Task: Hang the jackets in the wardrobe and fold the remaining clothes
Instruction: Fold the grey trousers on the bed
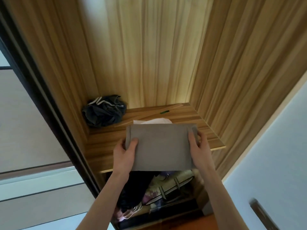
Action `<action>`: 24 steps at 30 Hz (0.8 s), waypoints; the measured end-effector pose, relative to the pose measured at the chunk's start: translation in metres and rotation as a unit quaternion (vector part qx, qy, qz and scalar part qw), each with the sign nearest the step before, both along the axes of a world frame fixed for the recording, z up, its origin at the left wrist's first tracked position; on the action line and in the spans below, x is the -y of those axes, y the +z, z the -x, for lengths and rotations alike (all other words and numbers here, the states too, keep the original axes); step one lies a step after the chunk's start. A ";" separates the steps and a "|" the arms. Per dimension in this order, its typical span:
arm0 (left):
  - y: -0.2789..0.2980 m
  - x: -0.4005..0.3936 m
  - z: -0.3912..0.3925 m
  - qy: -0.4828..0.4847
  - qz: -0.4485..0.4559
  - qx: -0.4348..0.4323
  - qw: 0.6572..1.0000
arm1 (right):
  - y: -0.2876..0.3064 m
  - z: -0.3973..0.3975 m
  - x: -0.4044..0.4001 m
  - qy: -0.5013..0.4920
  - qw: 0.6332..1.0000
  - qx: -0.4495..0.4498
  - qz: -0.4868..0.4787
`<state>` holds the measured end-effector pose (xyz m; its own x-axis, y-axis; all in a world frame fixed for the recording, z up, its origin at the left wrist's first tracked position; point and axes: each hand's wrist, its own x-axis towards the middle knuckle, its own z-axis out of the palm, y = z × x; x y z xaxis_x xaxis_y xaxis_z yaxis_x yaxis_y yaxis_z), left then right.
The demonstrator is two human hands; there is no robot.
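Folded grey cloth [160, 146] gripped at both short edges, left hand [125, 154] and right hand [198, 147] pinching it, thumbs on top. Held over shelf [106, 146] front edge. Behind it on shelf: white garment [156, 121], crumpled dark bundle [103, 112].

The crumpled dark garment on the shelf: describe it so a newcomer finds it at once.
Look inside the wooden wardrobe, on its shelf. In the back left corner lies the dark garment, bunched in a heap with white stripes on top. Unlike the flat folded grey cloth held by both hands, it is unfolded and untouched.
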<state>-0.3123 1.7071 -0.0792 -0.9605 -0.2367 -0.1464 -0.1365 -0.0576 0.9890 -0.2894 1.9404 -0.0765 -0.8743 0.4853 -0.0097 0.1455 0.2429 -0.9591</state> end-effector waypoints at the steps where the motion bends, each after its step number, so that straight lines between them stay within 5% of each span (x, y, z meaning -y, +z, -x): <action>1: -0.002 0.000 0.009 0.003 0.001 -0.003 1.000 | 0.000 0.007 0.001 0.003 1.000 0.002 -0.014; 8: -0.008 -0.004 0.065 0.051 0.016 -0.021 0.998 | 0.004 0.069 0.003 0.031 0.993 0.021 -0.111; 24: -0.055 -0.012 0.149 -0.010 0.064 0.047 0.997 | -0.059 0.174 -0.010 0.074 0.989 0.057 -0.115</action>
